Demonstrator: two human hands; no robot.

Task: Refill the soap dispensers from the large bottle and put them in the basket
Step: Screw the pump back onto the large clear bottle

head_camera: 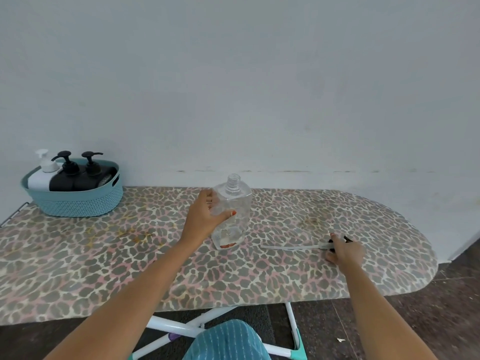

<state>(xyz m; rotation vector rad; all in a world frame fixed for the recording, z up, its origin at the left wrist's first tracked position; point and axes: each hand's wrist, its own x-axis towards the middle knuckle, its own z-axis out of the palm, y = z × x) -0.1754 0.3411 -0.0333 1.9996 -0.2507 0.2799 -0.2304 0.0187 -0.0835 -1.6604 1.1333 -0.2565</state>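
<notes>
A large clear bottle [232,211] stands upright mid-board with its neck uncapped and only a little residue at the bottom. My left hand [205,216] is wrapped around its left side. Its pump head with a long clear tube [291,247] lies flat on the board to the right, and my right hand [344,252] is closed over the black pump end. At the far left a teal basket [78,203] holds one white dispenser [42,175] and two black dispensers [78,175], all upright with pumps on.
Everything rests on a leopard-print ironing board [130,268] pushed against a pale wall. Its rounded end is at the right, its white legs cross below, and dark floor shows beyond the right end.
</notes>
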